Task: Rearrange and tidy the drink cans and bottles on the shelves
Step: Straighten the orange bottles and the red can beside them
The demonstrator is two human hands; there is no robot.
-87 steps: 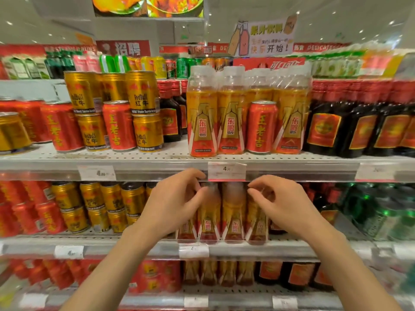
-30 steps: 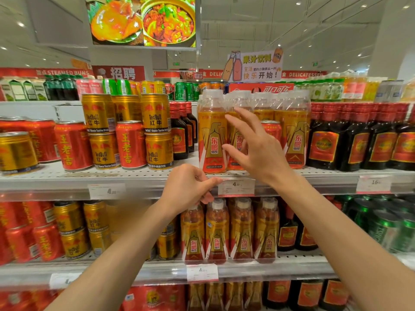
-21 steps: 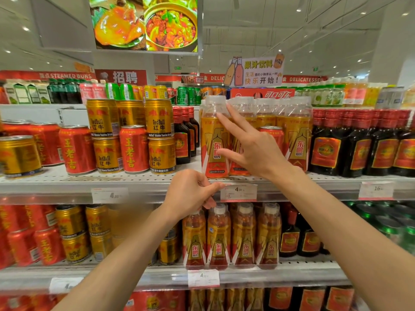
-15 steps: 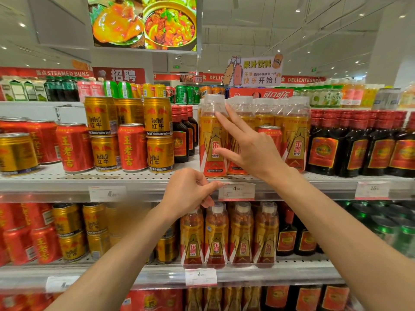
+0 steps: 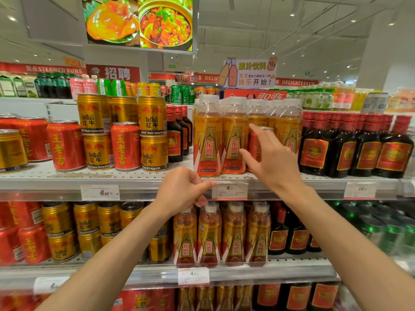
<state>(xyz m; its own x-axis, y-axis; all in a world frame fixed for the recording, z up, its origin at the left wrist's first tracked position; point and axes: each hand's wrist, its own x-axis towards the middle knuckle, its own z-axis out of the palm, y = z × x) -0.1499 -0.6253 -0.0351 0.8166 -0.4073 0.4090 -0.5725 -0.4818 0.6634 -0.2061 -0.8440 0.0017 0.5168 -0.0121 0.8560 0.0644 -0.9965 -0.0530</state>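
Observation:
A lone red can [image 5: 254, 149] stands among tall yellow bottles [image 5: 207, 140] on the upper shelf [image 5: 139, 176]. My right hand [image 5: 272, 160] is in front of that can with fingers spread, index finger near its rim and thumb low on its left; it covers most of the can and no grip shows. My left hand [image 5: 183, 191] sits at the shelf's front rail with fingers curled and holds nothing, its thumb tip beside the price tag [image 5: 229, 189]. Another red can [image 5: 125, 145] stands between gold cans [image 5: 152, 133] further left.
Dark bottles with red caps [image 5: 357, 151] fill the upper shelf's right side. Red cans [image 5: 65, 145] and gold cans sit at the left. The lower shelf [image 5: 247, 274] carries gold cans, yellow bottles [image 5: 233, 236], dark bottles and green cans. A hanging sign [image 5: 251, 72] is above.
Both hands left the lower-shelf bottles. My right hand rose to the upper shelf and slid right from the yellow bottles to the red can. My left hand stayed by the rail.

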